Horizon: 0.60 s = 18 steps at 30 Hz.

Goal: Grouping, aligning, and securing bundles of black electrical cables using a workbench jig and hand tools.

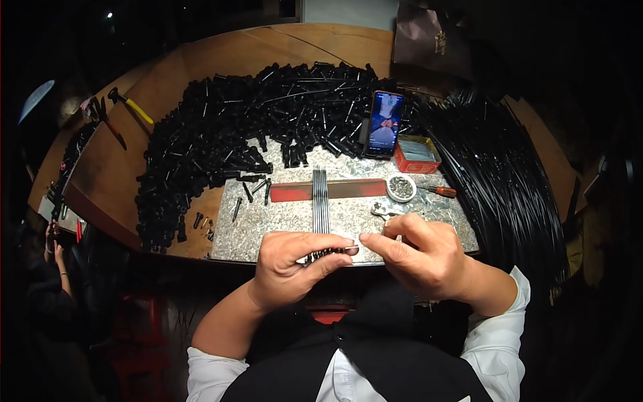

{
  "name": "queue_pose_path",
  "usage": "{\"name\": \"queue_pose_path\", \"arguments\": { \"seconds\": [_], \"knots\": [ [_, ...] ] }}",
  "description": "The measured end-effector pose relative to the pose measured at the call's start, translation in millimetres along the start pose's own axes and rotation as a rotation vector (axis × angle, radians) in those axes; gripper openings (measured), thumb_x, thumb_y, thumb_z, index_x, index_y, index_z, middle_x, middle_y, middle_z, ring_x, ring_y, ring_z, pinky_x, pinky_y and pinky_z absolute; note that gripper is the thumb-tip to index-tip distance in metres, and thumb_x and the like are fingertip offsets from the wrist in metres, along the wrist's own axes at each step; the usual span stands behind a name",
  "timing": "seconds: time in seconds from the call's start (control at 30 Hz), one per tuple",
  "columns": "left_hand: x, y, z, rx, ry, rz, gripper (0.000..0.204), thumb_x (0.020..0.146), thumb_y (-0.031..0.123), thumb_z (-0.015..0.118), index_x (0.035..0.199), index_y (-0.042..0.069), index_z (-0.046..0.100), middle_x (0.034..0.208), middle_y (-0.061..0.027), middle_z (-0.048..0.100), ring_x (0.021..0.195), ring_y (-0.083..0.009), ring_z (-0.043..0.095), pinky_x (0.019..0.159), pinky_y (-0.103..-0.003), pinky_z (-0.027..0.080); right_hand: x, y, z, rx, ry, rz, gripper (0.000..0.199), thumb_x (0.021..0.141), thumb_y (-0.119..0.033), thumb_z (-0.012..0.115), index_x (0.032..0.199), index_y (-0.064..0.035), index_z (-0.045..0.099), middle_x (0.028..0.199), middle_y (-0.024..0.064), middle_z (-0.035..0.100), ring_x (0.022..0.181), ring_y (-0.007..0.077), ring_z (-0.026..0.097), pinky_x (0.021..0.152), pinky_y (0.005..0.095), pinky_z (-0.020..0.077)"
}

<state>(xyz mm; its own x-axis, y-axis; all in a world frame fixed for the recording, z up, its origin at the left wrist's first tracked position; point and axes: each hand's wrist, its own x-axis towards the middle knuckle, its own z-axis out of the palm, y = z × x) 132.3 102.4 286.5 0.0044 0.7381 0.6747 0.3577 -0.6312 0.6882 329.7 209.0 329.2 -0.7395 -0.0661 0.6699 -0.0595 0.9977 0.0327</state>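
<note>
My left hand [295, 262] grips the near ends of a flat row of thin metal rods [321, 201] that lie across a red bar [335, 190] on a speckled metal plate [268, 224]. My right hand [415, 251] is beside it, thumb and forefinger pinched at the rod ends where a small part sits between the fingertips. Both hands meet at the plate's near edge.
A big heap of black tubular parts [221, 134] covers the wooden table behind the plate. A phone [384, 124] leans upright, next to a red box [415, 155], a small round dish [401, 188] and a screwdriver [439, 191]. Black rods [502, 167] pile at right. Another person's hand [53, 248] shows at far left.
</note>
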Motion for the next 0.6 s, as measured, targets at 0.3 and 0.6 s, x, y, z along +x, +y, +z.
{"name": "queue_pose_path", "arguments": {
  "seconds": [0.3, 0.6],
  "knots": [
    [2.5, -2.3, -0.4, -0.038, -0.006, -0.016, 0.012, 0.081, 0.001, 0.068, 0.093, -0.003, 0.067, 0.083, -0.0154, 0.07, 0.078, -0.0207, 0.07, 0.07, -0.028, 0.057, 1.2, 2.9, 3.2, 0.002, 0.013, 0.001, 0.039, 0.066, 0.005, 0.068, 0.105, -0.0028, 0.066, 0.074, 0.0069, 0.055, 0.053, 0.0138, 0.055, 0.042, 0.025, 0.0444],
    [1.2, -1.9, 0.1, -0.013, 0.006, -0.024, 0.013, 0.08, 0.0, 0.069, 0.092, -0.002, 0.067, 0.084, -0.015, 0.07, 0.078, -0.0205, 0.07, 0.07, -0.027, 0.057, -1.0, 4.4, 2.6, -0.004, 0.061, -0.018, 0.037, 0.067, 0.002, 0.069, 0.103, -0.0033, 0.067, 0.073, 0.0063, 0.055, 0.053, 0.0135, 0.055, 0.041, 0.0241, 0.0432]
  ]
}}
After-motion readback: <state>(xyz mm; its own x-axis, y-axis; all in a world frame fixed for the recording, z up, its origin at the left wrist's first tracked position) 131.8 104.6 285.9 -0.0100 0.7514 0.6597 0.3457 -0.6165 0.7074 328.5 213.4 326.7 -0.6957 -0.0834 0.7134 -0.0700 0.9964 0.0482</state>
